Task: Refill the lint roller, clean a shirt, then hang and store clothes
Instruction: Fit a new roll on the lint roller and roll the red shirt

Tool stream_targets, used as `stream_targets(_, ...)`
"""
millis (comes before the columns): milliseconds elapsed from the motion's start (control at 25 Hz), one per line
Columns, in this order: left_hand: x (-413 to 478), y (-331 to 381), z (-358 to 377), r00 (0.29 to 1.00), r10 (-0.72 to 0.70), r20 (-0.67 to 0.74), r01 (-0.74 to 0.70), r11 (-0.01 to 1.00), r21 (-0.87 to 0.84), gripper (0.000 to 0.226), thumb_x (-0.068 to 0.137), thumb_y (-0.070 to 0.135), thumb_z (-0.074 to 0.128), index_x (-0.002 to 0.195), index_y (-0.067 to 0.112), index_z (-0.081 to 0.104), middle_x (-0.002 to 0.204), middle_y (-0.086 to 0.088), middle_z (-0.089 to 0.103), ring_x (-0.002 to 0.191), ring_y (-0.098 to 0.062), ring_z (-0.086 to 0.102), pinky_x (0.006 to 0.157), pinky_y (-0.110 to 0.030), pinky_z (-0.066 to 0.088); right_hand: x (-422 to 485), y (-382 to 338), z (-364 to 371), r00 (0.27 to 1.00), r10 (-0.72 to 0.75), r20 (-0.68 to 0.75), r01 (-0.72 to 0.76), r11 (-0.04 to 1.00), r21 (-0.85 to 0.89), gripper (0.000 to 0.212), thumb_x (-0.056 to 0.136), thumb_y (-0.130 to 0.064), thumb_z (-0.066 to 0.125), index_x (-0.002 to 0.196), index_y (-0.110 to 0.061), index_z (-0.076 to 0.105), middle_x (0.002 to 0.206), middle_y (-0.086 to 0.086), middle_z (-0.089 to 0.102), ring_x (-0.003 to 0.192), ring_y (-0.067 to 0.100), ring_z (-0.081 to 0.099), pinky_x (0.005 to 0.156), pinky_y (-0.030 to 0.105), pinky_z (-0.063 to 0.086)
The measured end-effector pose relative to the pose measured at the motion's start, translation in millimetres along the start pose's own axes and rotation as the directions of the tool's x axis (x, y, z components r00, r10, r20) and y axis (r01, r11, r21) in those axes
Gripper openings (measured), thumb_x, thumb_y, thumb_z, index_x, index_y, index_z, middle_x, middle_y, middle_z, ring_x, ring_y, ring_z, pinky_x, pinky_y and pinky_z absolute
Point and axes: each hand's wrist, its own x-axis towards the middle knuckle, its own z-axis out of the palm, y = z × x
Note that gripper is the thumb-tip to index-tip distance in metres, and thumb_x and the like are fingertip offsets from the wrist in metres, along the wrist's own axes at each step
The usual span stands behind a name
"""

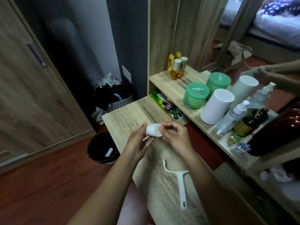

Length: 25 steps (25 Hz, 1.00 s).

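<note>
While your left hand [139,143] grips the refill roll [153,129], your right hand [177,138] pinches its end, probably peeling it; the roller handle [181,189] lies ready nearby.

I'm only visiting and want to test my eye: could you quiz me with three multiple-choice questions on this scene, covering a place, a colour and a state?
1. Where is the roller handle?
A in the bin; B flat on the desk; C on the floor.
2. What colour is the lidded jar on the shelf?
A green; B red; C black.
3. How is the white roll held?
A not at all; B by one hand; C by both hands.

Answers:
1 B, it lies flat on the wood near the person.
2 A, lid and body are green.
3 C, the left hand and right hand both curl their fingers on it.
</note>
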Motion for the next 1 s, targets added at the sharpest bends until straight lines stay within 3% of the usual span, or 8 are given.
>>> stream_targets(200, 7.7, -4.7, -0.2, 0.99, -0.136, -0.032, 0.133, 0.988, -0.077, 0.022, 0.089, 0.022, 0.062, 0.092, 0.001, 0.058, 0.095, -0.022, 0.061, 0.089, -0.028, 0.063, 0.061, -0.031, 0.058, -3.9, 5.0, -1.7, 0.995, -0.099, -0.019, 0.091, 0.963, -0.253, 0.037, 0.086, -0.021, 0.064, 0.121, -0.018, 0.057, 0.096, -0.01, 0.064, 0.088, 0.008, 0.066, 0.066, 0.023, 0.057)
stream_targets(320, 10.4, -8.0, -0.5, 0.988, -0.149, -0.05, 0.144, 0.986, -0.087, 0.018, 0.089, 0.021, 0.062, 0.087, 0.004, 0.056, 0.095, -0.022, 0.058, 0.087, -0.029, 0.062, 0.061, -0.034, 0.057, -7.0, 17.4, -11.4, 0.967, -0.184, -0.176, 0.112, 0.927, -0.357, 0.034, 0.086, -0.036, 0.059, 0.118, -0.025, 0.057, 0.097, -0.009, 0.064, 0.089, 0.016, 0.067, 0.07, 0.03, 0.057)
stream_targets(440, 13.1, -9.7, -3.4, 0.985, -0.161, -0.063, 0.155, 0.984, -0.093, 0.016, 0.09, 0.02, 0.062, 0.087, 0.005, 0.056, 0.094, -0.02, 0.057, 0.09, -0.03, 0.061, 0.064, -0.035, 0.056, -20.7, 39.7, -25.9, 0.889, -0.061, -0.455, -0.117, 0.929, -0.351, 0.025, 0.087, -0.029, 0.058, 0.108, -0.017, 0.058, 0.097, 0.003, 0.064, 0.088, 0.023, 0.065, 0.069, 0.027, 0.048)
stream_targets(560, 13.8, -8.7, -2.8, 0.986, -0.152, -0.067, 0.145, 0.984, -0.102, 0.015, 0.09, 0.019, 0.062, 0.087, 0.005, 0.057, 0.094, -0.018, 0.056, 0.098, -0.031, 0.06, 0.07, -0.036, 0.058, -49.5, 72.9, -26.7, 0.724, 0.145, -0.674, -0.512, 0.768, -0.385, 0.046, 0.084, -0.03, 0.063, 0.115, 0.001, 0.048, 0.118, 0.022, 0.053, 0.109, 0.035, 0.052, 0.082, 0.034, 0.041)
stream_targets(640, 14.8, -9.6, -2.2, 0.986, -0.152, -0.064, 0.146, 0.984, -0.099, 0.016, 0.089, 0.02, 0.062, 0.088, 0.005, 0.056, 0.094, -0.018, 0.056, 0.1, -0.031, 0.059, 0.076, -0.036, 0.057, -64.3, 94.0, -21.6, 0.578, 0.335, -0.744, -0.705, 0.664, -0.248, 0.063, 0.081, -0.037, 0.064, 0.122, 0.003, 0.039, 0.13, 0.024, 0.043, 0.121, 0.039, 0.043, 0.092, 0.041, 0.039)
stream_targets(720, 15.0, -9.9, -0.8, 0.987, -0.151, -0.05, 0.145, 0.985, -0.093, 0.016, 0.089, 0.02, 0.062, 0.088, 0.006, 0.056, 0.094, -0.018, 0.056, 0.097, -0.03, 0.061, 0.072, -0.037, 0.058, -71.4, 108.8, -17.8, 0.522, 0.459, -0.719, -0.773, 0.611, -0.171, 0.069, 0.082, -0.044, 0.06, 0.126, 0.0, 0.031, 0.133, 0.024, 0.042, 0.121, 0.041, 0.044, 0.092, 0.044, 0.041)
stream_targets(880, 14.1, -7.2, -2.5, 0.989, -0.143, -0.037, 0.14, 0.988, -0.059, 0.014, 0.09, 0.021, 0.061, 0.086, 0.008, 0.056, 0.09, -0.016, 0.057, 0.081, -0.024, 0.062, 0.066, -0.033, 0.055, -72.3, 121.3, -19.3, 0.62, 0.503, -0.603, -0.766, 0.553, -0.326, 0.056, 0.093, -0.041, 0.042, 0.129, 0.002, 0.036, 0.123, 0.024, 0.056, 0.11, 0.039, 0.056, 0.083, 0.038, 0.043)
stream_targets(1000, 18.0, -0.9, -13.9, 0.993, -0.117, -0.003, 0.117, 0.993, 0.03, 0.018, 0.089, 0.022, 0.063, 0.099, 0.008, 0.058, 0.098, -0.016, 0.059, 0.088, -0.022, 0.063, 0.065, -0.03, 0.057, -68.6, 104.1, -24.8, 0.855, 0.341, -0.391, -0.516, 0.627, -0.583, 0.05, 0.094, -0.046, 0.034, 0.116, -0.006, 0.055, 0.094, 0.013, 0.066, 0.085, 0.029, 0.063, 0.065, 0.031, 0.044)
